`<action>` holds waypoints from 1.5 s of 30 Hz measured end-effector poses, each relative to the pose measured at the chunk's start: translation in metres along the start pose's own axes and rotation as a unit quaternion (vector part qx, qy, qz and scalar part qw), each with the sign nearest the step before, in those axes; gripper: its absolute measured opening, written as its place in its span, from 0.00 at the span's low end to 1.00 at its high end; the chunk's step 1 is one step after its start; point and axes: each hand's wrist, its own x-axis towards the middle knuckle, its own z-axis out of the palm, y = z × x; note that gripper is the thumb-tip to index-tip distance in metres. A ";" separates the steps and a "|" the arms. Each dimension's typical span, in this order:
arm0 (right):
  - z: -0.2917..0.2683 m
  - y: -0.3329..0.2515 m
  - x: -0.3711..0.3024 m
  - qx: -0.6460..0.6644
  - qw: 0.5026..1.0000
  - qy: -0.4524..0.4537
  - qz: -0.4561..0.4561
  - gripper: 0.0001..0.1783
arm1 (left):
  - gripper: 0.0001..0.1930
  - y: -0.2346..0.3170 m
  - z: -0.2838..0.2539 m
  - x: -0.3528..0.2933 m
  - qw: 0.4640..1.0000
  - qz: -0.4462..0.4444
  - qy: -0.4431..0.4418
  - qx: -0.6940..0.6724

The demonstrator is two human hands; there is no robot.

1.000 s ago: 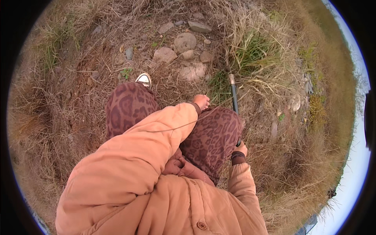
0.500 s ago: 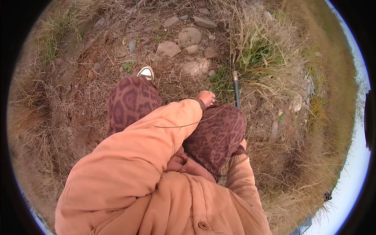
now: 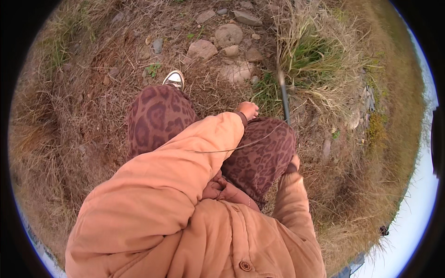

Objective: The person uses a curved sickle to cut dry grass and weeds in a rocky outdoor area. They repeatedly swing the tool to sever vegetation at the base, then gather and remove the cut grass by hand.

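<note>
My left hand point(image 3: 249, 110) is beyond my right knee, closed with curled fingers; what they hold, if anything, is hidden. My right hand point(image 3: 295, 162) shows only in part at the outer side of that knee, its fingers behind the leg. A dark, slim rod point(image 3: 285, 102) with a pale, blurred end sticks out past the knee toward the grass clump point(image 3: 313, 62). Its near end is hidden, so I cannot see whether my right hand grips it. One thin dry stalk point(image 3: 232, 149) lies across my left sleeve and the patterned trouser leg.
Several rounded stones point(image 3: 228, 34) and a flatter one point(image 3: 236, 72) lie in the dry soil ahead. My white-toed shoe point(image 3: 174, 78) is at the left of them. Dry grass point(image 3: 69, 139) covers the slope around me, with sky past its right edge.
The whole view has shifted slightly, with the stones now higher and a little to the right. The rod's pale end is now blurred and higher up. My left hand stays closed.
</note>
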 end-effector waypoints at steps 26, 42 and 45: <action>0.064 0.042 -0.031 0.156 0.986 0.033 -0.046 0.14 | 0.14 -0.002 -0.012 0.011 0.994 0.053 -0.009 0.097; 0.094 0.097 -0.116 0.144 0.989 -0.014 0.015 0.13 | 0.10 -0.016 -0.017 0.040 0.964 0.114 -0.064 0.233; 0.077 0.076 -0.088 0.145 0.987 0.059 -0.037 0.15 | 0.11 -0.018 -0.015 0.040 0.943 0.157 -0.069 0.285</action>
